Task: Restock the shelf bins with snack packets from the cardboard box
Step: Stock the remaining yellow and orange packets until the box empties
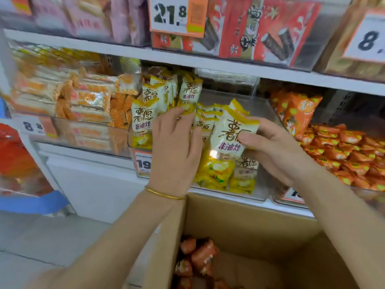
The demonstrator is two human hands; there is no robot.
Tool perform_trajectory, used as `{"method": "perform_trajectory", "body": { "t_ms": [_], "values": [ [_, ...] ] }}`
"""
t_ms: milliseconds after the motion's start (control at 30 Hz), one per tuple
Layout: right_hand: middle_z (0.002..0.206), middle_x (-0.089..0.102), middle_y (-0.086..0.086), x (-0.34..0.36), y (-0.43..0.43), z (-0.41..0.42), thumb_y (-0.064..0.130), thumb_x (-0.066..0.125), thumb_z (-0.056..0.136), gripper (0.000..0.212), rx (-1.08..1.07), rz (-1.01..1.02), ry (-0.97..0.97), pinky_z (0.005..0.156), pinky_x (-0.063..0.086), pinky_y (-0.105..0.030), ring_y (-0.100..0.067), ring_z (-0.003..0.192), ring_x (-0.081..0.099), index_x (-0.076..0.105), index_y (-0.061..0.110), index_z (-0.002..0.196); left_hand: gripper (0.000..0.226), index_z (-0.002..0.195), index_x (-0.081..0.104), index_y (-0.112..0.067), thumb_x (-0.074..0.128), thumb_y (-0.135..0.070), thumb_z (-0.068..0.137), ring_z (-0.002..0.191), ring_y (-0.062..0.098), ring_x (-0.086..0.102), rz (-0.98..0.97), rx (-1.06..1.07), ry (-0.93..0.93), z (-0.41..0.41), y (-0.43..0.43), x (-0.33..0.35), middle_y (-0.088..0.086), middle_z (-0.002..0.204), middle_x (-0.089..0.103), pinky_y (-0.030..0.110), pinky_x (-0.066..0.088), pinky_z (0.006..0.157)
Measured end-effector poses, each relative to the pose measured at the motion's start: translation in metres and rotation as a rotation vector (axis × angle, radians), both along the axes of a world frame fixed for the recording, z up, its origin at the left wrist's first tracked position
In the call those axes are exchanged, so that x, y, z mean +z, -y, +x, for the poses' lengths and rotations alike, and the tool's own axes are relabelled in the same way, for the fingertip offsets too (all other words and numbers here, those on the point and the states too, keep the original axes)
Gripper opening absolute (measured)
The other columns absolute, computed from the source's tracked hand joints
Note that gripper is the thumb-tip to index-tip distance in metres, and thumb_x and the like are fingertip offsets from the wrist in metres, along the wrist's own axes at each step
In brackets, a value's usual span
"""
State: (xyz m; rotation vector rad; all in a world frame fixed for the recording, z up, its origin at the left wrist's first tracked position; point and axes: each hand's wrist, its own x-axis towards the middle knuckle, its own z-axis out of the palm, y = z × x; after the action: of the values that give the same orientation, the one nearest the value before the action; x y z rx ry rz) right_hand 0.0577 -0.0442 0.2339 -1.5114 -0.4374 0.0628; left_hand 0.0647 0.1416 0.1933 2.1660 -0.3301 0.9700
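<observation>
let the left hand (177,142), fingers straight, brace the upright yellow packets (143,115) in the clear bin (260,184) while the right hand (270,147), pinching one more snack packet (231,132), slots it upright into the gap beside them.

Price tag (170,16); pale floor tiles (41,236)

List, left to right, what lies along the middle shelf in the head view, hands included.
Orange-and-white wafer packets → standing yellow packets → left hand → held yellow packet → right hand → orange packets.
</observation>
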Motion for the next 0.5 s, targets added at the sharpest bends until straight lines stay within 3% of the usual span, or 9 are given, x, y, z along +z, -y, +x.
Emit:
{"method": "perform_trajectory", "body": {
  "t_ms": [33,100,200,267,433,500],
  "values": [
    [0.093,0.074,0.007,0.005,-0.007,0.013,0.039,0.077,0.055,0.028,-0.019,-0.020,0.017,0.071,0.056,-0.024,-0.010,0.085,0.070,0.077,0.032,0.082,0.039,0.119,0.060,-0.004,0.043,-0.027,0.094,0.122,0.031,0.041,0.080,0.106,0.072,0.007,-0.011,-0.002,0.017,0.129,0.051,0.029,0.023,0.106],
    [0.088,0.074,0.008,0.012,-0.022,0.041,0.031,0.074,0.062,0.021,-0.046,-0.073,0.038,0.072,0.056,-0.027,-0.008,0.082,0.069,0.075,0.027,0.083,0.039,0.125,0.054,-0.004,0.050,-0.019,0.089,0.129,0.037,0.032,0.166,0.227,0.045,0.024,-0.030,-0.010,0.021,0.139,0.042,0.036,0.021,0.110],
    [0.085,0.074,0.010,0.018,-0.044,0.084,0.017,0.067,0.075,0.017,-0.053,-0.136,0.048,0.073,0.054,-0.027,-0.008,0.082,0.068,0.065,0.021,0.092,0.053,0.134,0.045,-0.003,0.059,-0.011,0.084,0.136,0.043,0.023,0.151,0.273,-0.033,0.038,-0.052,-0.017,0.025,0.147,0.029,0.041,0.013,0.113],
    [0.086,0.073,0.009,0.019,-0.057,0.109,0.009,0.067,0.082,0.016,-0.049,-0.197,0.038,0.076,0.054,-0.030,-0.008,0.082,0.068,0.064,0.021,0.093,0.057,0.136,0.043,-0.002,0.061,-0.007,0.083,0.138,0.043,0.022,0.141,0.275,-0.050,0.043,-0.059,-0.018,0.027,0.149,0.026,0.045,0.017,0.113],
    [0.130,0.055,-0.012,0.009,-0.083,0.144,0.019,0.070,0.066,0.020,-0.062,-0.245,-0.032,0.080,0.050,-0.028,-0.018,0.106,0.062,0.070,0.021,0.086,0.060,0.139,0.041,-0.006,0.062,-0.006,0.082,0.138,0.043,0.024,0.121,0.256,-0.095,0.049,-0.062,-0.020,0.025,0.149,0.026,0.050,0.023,0.111],
    [0.133,0.053,-0.015,0.005,-0.087,0.148,0.021,0.069,0.065,0.019,-0.093,-0.223,-0.048,0.087,0.051,-0.034,-0.022,0.111,0.060,0.071,0.020,0.083,0.060,0.138,0.041,-0.006,0.061,-0.005,0.082,0.137,0.042,0.026,0.083,0.243,-0.105,0.048,-0.060,-0.018,0.024,0.149,0.028,0.050,0.024,0.110]
  ]
}}
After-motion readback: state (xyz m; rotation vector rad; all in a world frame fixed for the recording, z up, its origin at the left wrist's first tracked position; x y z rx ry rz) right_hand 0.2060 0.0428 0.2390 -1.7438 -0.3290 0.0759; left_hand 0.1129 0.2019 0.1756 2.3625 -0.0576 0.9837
